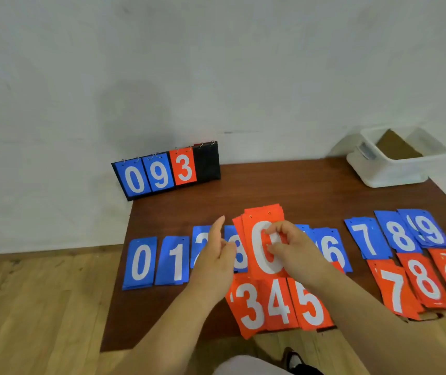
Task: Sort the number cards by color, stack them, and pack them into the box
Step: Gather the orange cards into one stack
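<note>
**Red stack pinched in the right hand, box waiting at the far corner**

Our right hand [288, 243] curls thumb and fingertips onto the red stack [263, 263], pinching it at the face of the top card, the white 0. Our left hand [216, 255] is spread and relaxed just beside the stack's left edge; we cannot tell whether it touches the cards. The stack is fanned, with its upper corners out of line, and it covers the middle of the blue row.

We judge the cards light, thin and fairly stiff, with a glossy face that lets them slide over one another. A stack is best squeezed across both long edges and squared before lifting. Small punched holes sit near each top edge.

Blue cards [140, 262] lie in a row, with red cards [276, 304] nearer us and 7, 8 and 9 of both colours at the right. The worktop [284, 185] is dark, grained wood. The white plastic box [373, 171] stands at the far right corner with a brown cardboard sheet [395, 147] leaning inside. A flip scoreboard [166, 170] leans on the wall [216, 77].
</note>
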`<state>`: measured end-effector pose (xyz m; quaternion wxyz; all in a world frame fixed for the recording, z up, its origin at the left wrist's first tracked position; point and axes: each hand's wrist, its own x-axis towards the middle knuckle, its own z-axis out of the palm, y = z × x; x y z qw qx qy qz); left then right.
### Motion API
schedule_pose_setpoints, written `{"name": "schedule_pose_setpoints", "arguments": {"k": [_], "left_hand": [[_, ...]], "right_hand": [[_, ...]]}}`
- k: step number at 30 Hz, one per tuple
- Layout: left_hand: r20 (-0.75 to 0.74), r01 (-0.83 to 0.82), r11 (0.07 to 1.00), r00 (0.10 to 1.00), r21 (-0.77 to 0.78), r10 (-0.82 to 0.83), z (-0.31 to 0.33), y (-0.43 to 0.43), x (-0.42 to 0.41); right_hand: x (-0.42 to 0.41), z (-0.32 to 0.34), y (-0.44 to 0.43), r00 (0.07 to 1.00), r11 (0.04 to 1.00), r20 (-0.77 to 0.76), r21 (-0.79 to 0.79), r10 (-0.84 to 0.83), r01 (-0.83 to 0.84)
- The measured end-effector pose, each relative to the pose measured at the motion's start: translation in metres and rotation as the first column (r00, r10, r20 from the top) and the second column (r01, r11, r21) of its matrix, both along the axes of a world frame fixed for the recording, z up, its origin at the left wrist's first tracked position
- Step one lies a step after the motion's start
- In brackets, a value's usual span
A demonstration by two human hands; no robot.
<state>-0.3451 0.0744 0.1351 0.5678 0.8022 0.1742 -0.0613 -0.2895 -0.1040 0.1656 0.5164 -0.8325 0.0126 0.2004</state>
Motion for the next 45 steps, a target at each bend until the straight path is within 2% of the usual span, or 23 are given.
{"name": "schedule_pose_setpoints", "arguments": {"k": [3,8,11,14,17,20,23,28,30,32,35,37,39,41,43,45], "left_hand": [[-0.184,-0.107,0.986,0.974,0.124,0.129,-0.057,-0.014,0.002],[-0.424,-0.182,0.939,0.855,0.291,0.297,-0.130,-0.052,-0.019],[-0.460,-0.121,0.876,0.813,0.467,0.357,-0.137,-0.082,-0.023],[-0.471,-0.111,0.836,0.783,0.537,0.406,-0.148,-0.106,-0.025],[-0.470,-0.186,0.820,0.741,0.542,0.479,-0.152,-0.124,-0.027],[-0.400,-0.315,0.822,0.754,0.475,0.520,-0.154,-0.133,-0.032],[-0.355,-0.368,0.839,0.782,0.400,0.512,-0.154,-0.139,-0.037],[-0.345,-0.496,0.837,0.762,0.231,0.547,-0.152,-0.134,-0.050],[-0.315,-0.518,0.829,0.767,0.212,0.559,-0.144,-0.124,-0.058],[-0.298,-0.540,0.816,0.760,0.205,0.578,-0.129,-0.108,-0.064],[-0.252,-0.607,0.789,0.751,0.098,0.610,-0.101,-0.081,-0.069],[-0.219,-0.612,0.790,0.769,0.021,0.601,-0.077,-0.066,-0.070],[-0.170,-0.574,0.817,0.812,-0.057,0.559,-0.055,-0.052,-0.069],[-0.109,-0.498,0.863,0.865,-0.083,0.489,-0.034,-0.042,-0.067],[-0.015,-0.432,0.896,0.901,-0.103,0.433,-0.019,-0.034,-0.066],[0.058,-0.362,0.921,0.926,-0.145,0.374,-0.004,-0.029,-0.064]], "right_hand": [[0.009,-0.022,-0.032,0.998,0.994,-0.066,-0.107,0.017,-0.024],[0.025,-0.059,-0.080,0.978,0.966,-0.150,-0.192,0.145,-0.172],[0.035,-0.080,-0.097,0.942,0.928,-0.219,-0.220,0.254,-0.301],[0.043,-0.099,-0.107,0.906,0.878,-0.222,-0.249,0.359,-0.409],[0.046,-0.113,-0.112,0.867,0.836,-0.229,-0.243,0.443,-0.492],[0.043,-0.124,-0.112,0.830,0.790,-0.218,-0.259,0.513,-0.556],[0.036,-0.130,-0.111,0.822,0.771,-0.184,-0.284,0.539,-0.570],[0.028,-0.128,-0.107,0.837,0.783,-0.166,-0.297,0.521,-0.546],[0.027,-0.124,-0.105,0.861,0.817,-0.168,-0.274,0.479,-0.508],[0.024,-0.116,-0.099,0.893,0.864,-0.189,-0.234,0.409,-0.446],[0.020,-0.096,-0.082,0.927,0.932,-0.243,-0.157,0.285,-0.328],[0.014,-0.078,-0.065,0.927,0.985,-0.333,0.043,0.174,-0.169],[0.006,-0.057,-0.046,0.885,0.949,-0.452,0.312,0.108,0.043],[-0.003,-0.039,-0.027,0.857,0.863,-0.499,0.482,0.130,0.150],[-0.011,-0.028,-0.010,0.860,0.795,-0.485,0.580,0.161,0.178],[-0.017,-0.021,0.001,0.878,0.780,-0.451,0.603,0.160,0.168]]}}
